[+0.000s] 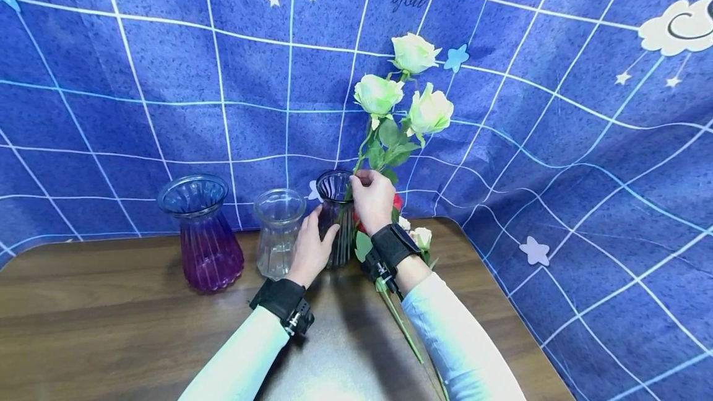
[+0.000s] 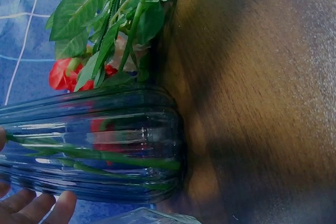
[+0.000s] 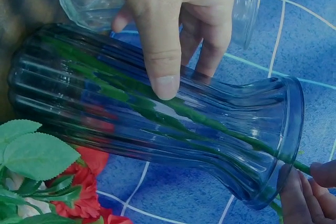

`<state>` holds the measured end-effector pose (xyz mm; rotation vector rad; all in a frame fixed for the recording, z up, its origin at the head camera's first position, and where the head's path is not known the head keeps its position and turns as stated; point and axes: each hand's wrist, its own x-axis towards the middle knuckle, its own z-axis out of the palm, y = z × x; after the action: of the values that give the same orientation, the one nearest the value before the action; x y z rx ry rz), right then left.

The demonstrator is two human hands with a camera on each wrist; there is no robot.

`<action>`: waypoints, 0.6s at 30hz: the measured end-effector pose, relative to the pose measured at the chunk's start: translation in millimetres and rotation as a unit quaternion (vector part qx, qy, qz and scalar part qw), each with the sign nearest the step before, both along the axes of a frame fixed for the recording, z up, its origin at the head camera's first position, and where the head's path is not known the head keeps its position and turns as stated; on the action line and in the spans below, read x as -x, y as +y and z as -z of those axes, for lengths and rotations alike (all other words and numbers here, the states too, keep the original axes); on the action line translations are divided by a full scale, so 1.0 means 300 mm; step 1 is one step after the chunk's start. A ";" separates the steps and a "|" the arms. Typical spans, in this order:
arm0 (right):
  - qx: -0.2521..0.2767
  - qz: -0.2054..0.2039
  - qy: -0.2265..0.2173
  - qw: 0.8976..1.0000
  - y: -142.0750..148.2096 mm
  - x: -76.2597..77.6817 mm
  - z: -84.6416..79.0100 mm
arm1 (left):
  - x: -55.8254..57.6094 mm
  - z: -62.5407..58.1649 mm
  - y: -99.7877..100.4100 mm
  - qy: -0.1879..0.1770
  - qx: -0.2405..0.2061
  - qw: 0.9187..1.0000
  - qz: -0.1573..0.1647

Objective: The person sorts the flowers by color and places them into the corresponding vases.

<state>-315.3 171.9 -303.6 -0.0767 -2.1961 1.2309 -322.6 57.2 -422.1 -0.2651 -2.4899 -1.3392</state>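
Observation:
A dark, ribbed glass vase [image 1: 342, 246] stands upright on the table. My left hand [image 1: 312, 247] grips its side, thumb [image 3: 167, 80] across the front and the other fingers behind. At the rim, my right hand [image 1: 374, 200] pinches a green stem [image 3: 301, 167] of the pale green-white roses [image 1: 379, 94]. Those stems run down inside the vase, and in the left wrist view the stem ends [image 2: 157, 162] lie near its base. The blooms rise well above the mouth, leaning right.
Left of the dark vase stand a clear glass vase [image 1: 275, 246] and a blue-to-purple vase [image 1: 210, 252]. Behind my right wrist lie red flowers [image 3: 79, 195] and small cream roses [image 1: 422, 238], their stems [image 1: 403, 327] stretching toward the table's front. A blue patterned cloth [image 1: 250, 129] hangs behind.

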 end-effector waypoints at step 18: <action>-0.005 -0.028 -0.003 1.000 0.076 -0.072 0.014 | -0.024 -0.013 -0.002 0.042 -0.019 0.999 0.007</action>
<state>-293.6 194.7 -307.9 -0.0148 -2.2229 1.2515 -315.5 56.6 -418.3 -0.3257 -2.3953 -1.3500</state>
